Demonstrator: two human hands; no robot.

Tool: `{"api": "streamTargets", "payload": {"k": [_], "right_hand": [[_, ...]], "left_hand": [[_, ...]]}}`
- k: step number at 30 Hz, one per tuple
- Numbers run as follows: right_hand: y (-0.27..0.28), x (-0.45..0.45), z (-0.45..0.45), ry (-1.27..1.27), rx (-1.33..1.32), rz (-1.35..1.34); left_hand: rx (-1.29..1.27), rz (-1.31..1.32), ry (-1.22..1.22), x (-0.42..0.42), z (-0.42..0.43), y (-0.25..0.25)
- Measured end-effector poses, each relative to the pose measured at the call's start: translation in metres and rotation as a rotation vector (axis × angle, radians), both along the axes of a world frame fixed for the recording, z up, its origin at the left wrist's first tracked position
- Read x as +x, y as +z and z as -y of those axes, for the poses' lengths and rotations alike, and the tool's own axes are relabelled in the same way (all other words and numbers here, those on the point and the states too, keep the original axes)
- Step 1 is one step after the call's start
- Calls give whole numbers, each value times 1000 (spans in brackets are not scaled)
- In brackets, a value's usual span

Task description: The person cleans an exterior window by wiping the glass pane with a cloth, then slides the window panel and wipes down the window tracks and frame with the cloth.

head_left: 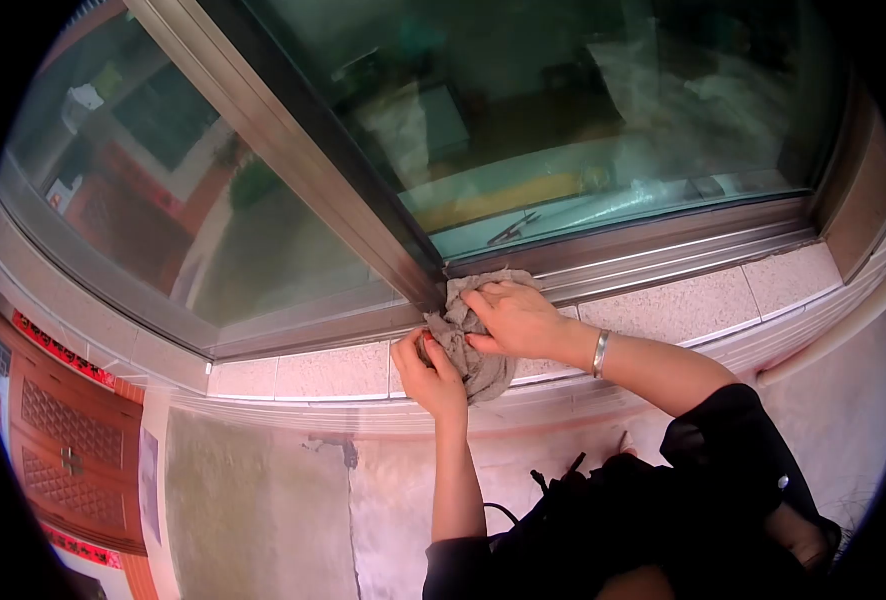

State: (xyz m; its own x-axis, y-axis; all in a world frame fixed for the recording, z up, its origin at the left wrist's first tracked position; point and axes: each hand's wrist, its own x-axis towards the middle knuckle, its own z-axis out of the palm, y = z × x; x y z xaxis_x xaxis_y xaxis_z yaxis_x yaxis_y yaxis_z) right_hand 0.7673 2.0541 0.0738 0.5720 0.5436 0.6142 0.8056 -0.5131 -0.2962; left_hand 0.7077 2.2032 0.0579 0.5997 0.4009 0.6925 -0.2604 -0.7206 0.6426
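A crumpled grey-beige rag (485, 372) lies bunched on the tiled sill (653, 308), against the foot of the window's upright frame bar (348, 215). My right hand (518, 320) presses on the rag from the right, its fingers closed into the cloth. On the near left side, my left hand (431, 375) pinches the rag's edge with thumb and fingers. Both hands are close together at the corner where the upright meets the metal window track (683, 248). Part of the track and sill is hidden under the cloth.
A dark glass pane (603, 110) rises behind the track, with a reflective pane (233, 210) on the left. Below the sill is a concrete floor (253, 500). A brown double door (73, 440) stands at far left, and a pale pipe (828, 335) runs at right.
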Motion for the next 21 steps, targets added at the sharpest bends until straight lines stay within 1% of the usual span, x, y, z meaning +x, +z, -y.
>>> {"api": "streamTargets", "payload": {"k": [2,3,5,6,8,10,11,12,13,14,16,17,19,21], "right_hand": [[0,3,-11,-76,-138,23],[-1,3,-13,-79,-123,24],[0,3,-17,-137,-217,111],[0,1,-15,-140,-207,117],[-1,-5,-1,-331,-332,217],[6,-17,33,-427,-348,217],[9,-21,46,-423,-357,219],[12,-23,56,-402,-310,206],[14,-22,60,-380,-265,193],[15,-18,59,-376,-274,195],[14,-8,51,-130,-189,226],[6,-4,40,-139,-191,220],[-9,7,5,39,24,248],[-2,11,-6,-11,-56,-40]], "left_hand": [[9,-2,4,0,-2,-4],[21,2,1,1,-4,-4],[55,6,-12,-2,-5,-4],[77,7,-26,-3,-6,-4],[128,2,-38,-7,-10,-4],[160,-12,-61,-12,-12,-6],[151,-12,-58,-13,-12,-11],[171,16,-51,-14,-11,-16],[189,43,-44,-13,-10,-20],[179,44,-41,-13,-9,-22],[175,99,-65,-10,-9,-23],[175,95,-76,-10,-9,-23],[171,153,-79,-10,-8,-23],[170,142,-87,-9,-6,-22]]}}
